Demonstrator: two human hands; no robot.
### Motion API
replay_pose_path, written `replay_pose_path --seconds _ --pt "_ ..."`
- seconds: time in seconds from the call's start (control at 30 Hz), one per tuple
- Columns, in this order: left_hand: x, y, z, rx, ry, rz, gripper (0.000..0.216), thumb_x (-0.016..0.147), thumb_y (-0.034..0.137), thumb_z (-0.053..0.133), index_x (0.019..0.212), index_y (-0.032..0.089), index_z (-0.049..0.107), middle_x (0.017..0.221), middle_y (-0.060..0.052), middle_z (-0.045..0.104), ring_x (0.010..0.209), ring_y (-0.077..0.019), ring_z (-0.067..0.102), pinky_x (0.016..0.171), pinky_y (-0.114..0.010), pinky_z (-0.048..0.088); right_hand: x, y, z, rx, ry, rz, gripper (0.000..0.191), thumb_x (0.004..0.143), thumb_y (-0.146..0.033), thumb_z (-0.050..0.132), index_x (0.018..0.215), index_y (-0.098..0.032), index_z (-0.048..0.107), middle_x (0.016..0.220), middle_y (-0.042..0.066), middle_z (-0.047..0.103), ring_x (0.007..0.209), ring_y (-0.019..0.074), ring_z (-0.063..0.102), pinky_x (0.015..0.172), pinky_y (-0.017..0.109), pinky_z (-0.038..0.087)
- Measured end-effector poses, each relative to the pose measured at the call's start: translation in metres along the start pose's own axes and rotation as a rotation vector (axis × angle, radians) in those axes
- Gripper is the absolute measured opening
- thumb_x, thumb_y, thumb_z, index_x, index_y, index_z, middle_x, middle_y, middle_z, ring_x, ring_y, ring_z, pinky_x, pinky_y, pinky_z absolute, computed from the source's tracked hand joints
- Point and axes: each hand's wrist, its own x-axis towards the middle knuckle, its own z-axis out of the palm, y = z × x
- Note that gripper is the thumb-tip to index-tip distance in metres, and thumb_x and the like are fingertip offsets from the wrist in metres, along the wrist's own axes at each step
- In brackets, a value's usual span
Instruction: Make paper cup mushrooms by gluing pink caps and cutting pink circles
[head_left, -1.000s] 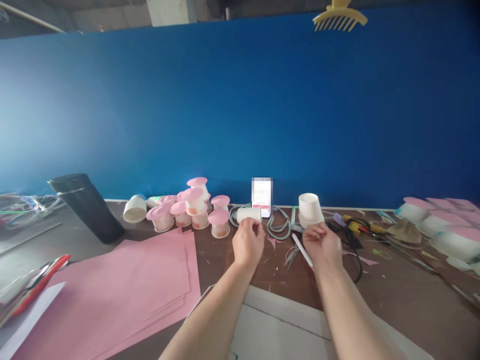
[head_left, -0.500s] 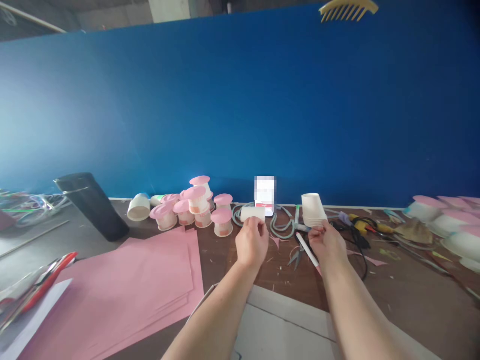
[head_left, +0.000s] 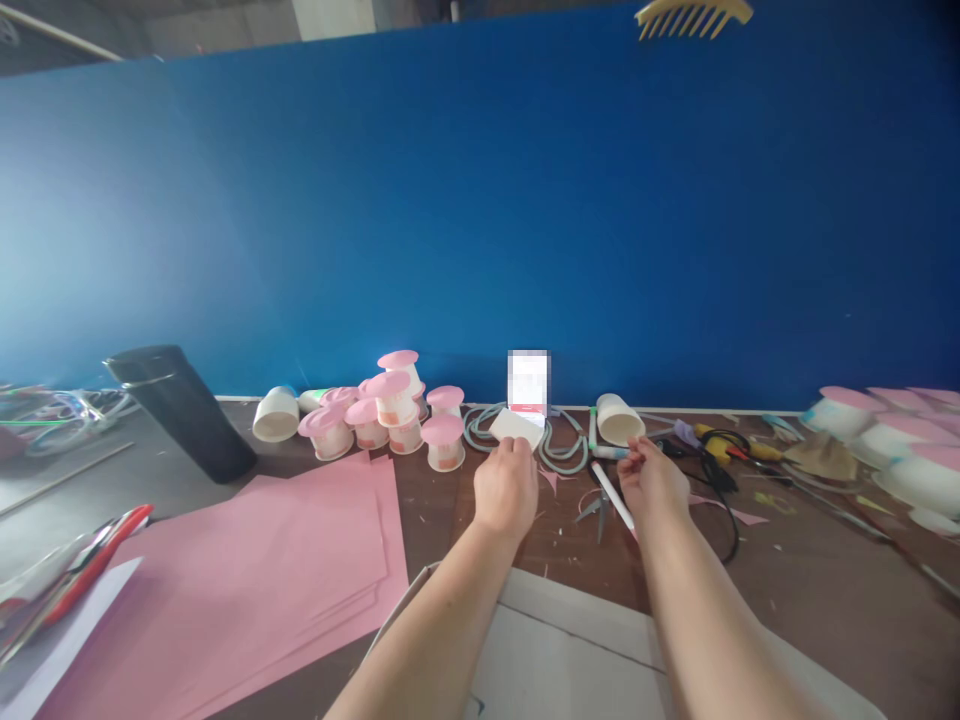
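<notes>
My left hand (head_left: 508,487) is closed around a small white paper cup (head_left: 516,426), held on its side just above the brown table (head_left: 795,590). My right hand (head_left: 651,480) hovers a little to the right with its fingers curled in a loose pinch; what it holds, if anything, I cannot make out. A stack of white paper cups (head_left: 619,419) lies tipped on its side just beyond the right hand. A white pen (head_left: 611,495) and small scissors (head_left: 592,510) lie on the table between the hands.
Pink paper sheets (head_left: 247,570) cover the left of the table. Several pink-topped cups (head_left: 390,410) cluster at the back, beside a black tumbler (head_left: 184,410). Grey cable (head_left: 559,450), a phone (head_left: 529,385), tools and more pink-lidded cups (head_left: 892,450) lie right. A white board (head_left: 570,650) sits nearest me.
The stack of white cups that stood upright behind my right hand now lies tipped over. My left hand has tilted its cup slightly. The view shifted a little.
</notes>
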Motion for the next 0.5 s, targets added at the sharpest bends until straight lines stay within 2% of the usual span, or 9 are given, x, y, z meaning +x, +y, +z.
replay_pose_path --seconds 0.1,0.2,0.5 --pt "0.0 0.001 -0.003 0.064 -0.066 0.012 0.019 0.095 0.021 0.037 0.098 0.018 0.056 0.098 -0.008 0.061 0.086 -0.0209 0.062 0.063 -0.028 0.043 -0.005 0.004 0.001 -0.069 -0.036 -0.102 0.023 0.063 -0.015 0.068 0.083 -0.016 0.058 0.072 -0.002 0.063 0.045 0.003 0.045 0.039 0.013 0.039" --pt "0.0 -0.001 -0.002 0.091 -0.111 0.04 0.021 0.093 0.017 0.037 0.099 0.018 0.057 0.099 -0.009 0.061 0.087 -0.0221 0.062 0.066 -0.029 0.045 -0.012 0.008 0.004 -0.162 -0.105 -0.192 0.028 0.061 -0.022 0.068 0.087 -0.017 0.061 0.076 -0.001 0.065 0.045 0.0037 0.045 0.039 0.015 0.038" --pt "-0.003 0.0 -0.005 0.144 -0.255 0.126 0.029 0.089 0.009 0.035 0.102 0.015 0.061 0.101 -0.013 0.062 0.095 -0.0245 0.062 0.073 -0.031 0.049 -0.035 0.017 0.003 -0.628 -0.461 -0.314 0.028 0.073 -0.035 0.063 0.094 -0.018 0.068 0.089 0.006 0.072 0.051 0.0114 0.055 0.041 0.022 0.042"
